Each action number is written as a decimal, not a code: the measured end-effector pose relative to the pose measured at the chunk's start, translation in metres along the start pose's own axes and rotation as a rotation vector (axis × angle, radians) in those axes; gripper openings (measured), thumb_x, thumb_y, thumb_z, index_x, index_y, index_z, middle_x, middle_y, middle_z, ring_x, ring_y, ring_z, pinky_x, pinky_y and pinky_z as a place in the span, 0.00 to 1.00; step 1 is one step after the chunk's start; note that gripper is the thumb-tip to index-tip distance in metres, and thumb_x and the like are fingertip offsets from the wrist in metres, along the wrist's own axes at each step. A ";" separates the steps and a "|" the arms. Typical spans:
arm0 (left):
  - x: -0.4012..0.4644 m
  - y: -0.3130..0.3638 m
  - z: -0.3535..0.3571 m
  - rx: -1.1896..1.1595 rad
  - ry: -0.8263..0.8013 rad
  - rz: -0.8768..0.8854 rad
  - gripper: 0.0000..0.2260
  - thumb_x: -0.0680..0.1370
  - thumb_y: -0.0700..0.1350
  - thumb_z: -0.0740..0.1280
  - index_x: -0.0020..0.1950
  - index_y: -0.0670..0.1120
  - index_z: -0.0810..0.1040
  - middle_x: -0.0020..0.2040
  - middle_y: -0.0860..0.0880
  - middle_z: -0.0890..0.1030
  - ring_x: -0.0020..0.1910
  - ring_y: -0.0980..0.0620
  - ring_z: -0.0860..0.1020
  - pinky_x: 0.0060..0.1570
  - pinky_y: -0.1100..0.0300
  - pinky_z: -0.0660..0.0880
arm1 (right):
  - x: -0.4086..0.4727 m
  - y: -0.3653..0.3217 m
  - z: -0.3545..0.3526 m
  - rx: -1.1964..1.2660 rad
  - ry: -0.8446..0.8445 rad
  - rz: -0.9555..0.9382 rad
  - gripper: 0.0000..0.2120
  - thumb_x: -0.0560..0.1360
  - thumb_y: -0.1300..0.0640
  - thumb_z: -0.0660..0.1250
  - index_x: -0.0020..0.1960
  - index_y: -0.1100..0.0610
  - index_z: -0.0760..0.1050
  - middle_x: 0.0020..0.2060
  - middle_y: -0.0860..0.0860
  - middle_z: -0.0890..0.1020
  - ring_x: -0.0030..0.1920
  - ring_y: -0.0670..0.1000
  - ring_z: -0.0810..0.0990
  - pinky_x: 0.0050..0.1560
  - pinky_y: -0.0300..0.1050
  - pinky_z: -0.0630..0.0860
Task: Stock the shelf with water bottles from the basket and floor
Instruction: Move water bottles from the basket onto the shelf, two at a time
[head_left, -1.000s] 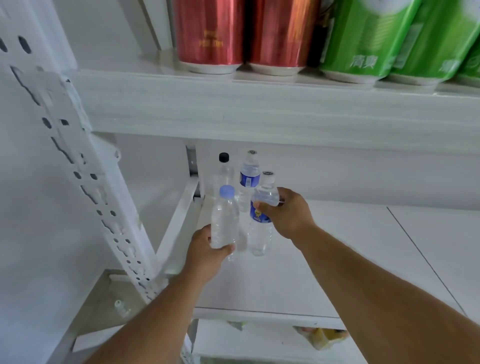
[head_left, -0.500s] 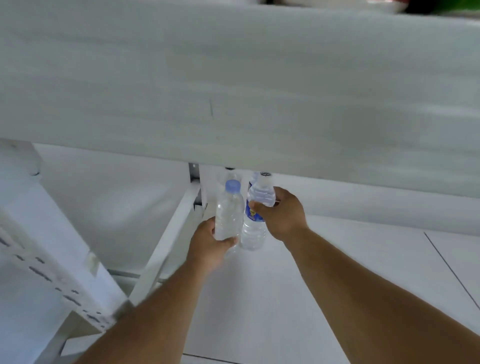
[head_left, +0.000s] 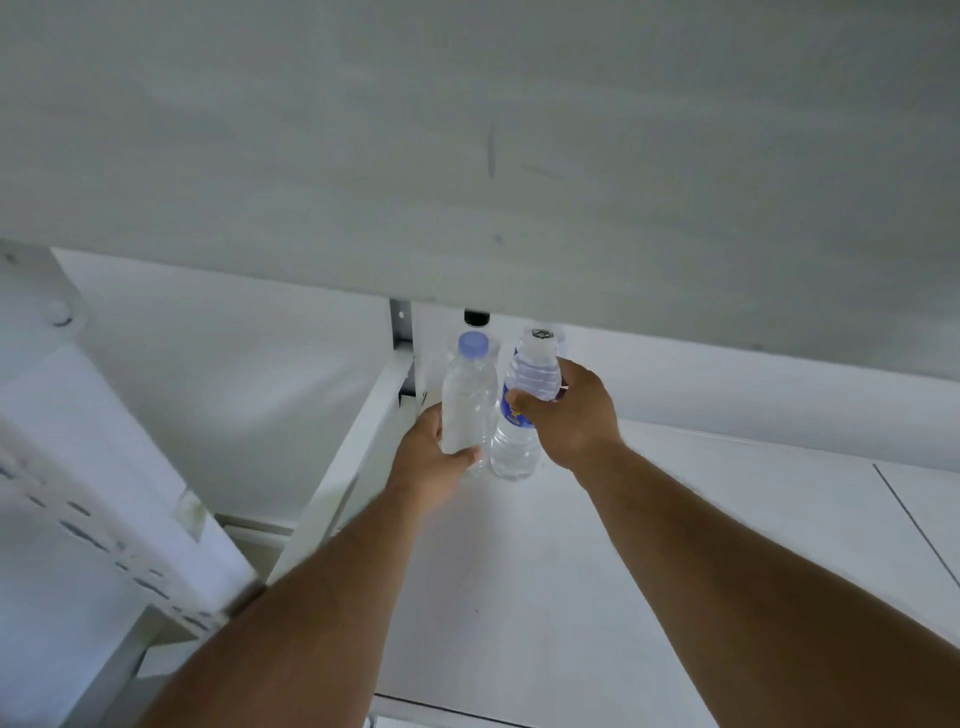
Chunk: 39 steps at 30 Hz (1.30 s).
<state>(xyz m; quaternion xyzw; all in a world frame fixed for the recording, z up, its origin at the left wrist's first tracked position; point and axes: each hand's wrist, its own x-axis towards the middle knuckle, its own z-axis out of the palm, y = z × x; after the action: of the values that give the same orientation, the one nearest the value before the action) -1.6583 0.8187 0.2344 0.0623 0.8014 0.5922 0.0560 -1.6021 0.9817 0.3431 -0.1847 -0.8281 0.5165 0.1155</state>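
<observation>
We are setting two bottles at the shelf's (head_left: 675, 545) back-left corner, left hand (head_left: 431, 467) gripping the blue-capped bottle (head_left: 467, 400), right hand (head_left: 571, 410) clasping the labelled bottle (head_left: 519, 447), both likely needing release next.

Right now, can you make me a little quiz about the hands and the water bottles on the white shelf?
1. True or false: the left hand holds the clear plastic bottle with the pale blue cap.
2. Which hand holds the clear plastic bottle with the blue label? A) left B) right C) neither
3. Fill in: behind both bottles, a bottle with a ___ cap peeks out under the white upper shelf.

Key:
1. True
2. B, the right hand grips it near the neck
3. Black
</observation>
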 end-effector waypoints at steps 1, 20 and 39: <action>0.000 0.000 0.000 0.007 0.000 -0.002 0.22 0.64 0.50 0.74 0.56 0.62 0.75 0.51 0.62 0.83 0.51 0.67 0.80 0.47 0.66 0.73 | -0.001 0.000 -0.001 -0.024 0.000 -0.024 0.03 0.67 0.57 0.74 0.40 0.53 0.81 0.38 0.52 0.85 0.38 0.51 0.82 0.37 0.41 0.77; -0.010 0.002 -0.003 0.121 -0.018 -0.070 0.28 0.75 0.41 0.71 0.74 0.51 0.68 0.68 0.52 0.77 0.68 0.53 0.74 0.64 0.57 0.71 | -0.003 0.006 -0.010 -0.042 -0.020 -0.081 0.13 0.72 0.56 0.71 0.56 0.47 0.77 0.47 0.44 0.83 0.49 0.49 0.81 0.50 0.46 0.78; -0.154 0.053 -0.038 0.775 -0.228 0.037 0.33 0.80 0.51 0.64 0.81 0.50 0.51 0.81 0.50 0.55 0.78 0.47 0.59 0.74 0.50 0.64 | -0.135 0.029 -0.020 -0.433 -0.119 0.159 0.38 0.78 0.41 0.64 0.80 0.55 0.54 0.77 0.51 0.63 0.75 0.54 0.64 0.69 0.46 0.64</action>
<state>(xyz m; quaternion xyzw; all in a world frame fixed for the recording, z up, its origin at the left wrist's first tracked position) -1.5111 0.7733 0.2990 0.1585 0.9527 0.2366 0.1060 -1.4665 0.9519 0.3252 -0.2389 -0.9078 0.3444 -0.0168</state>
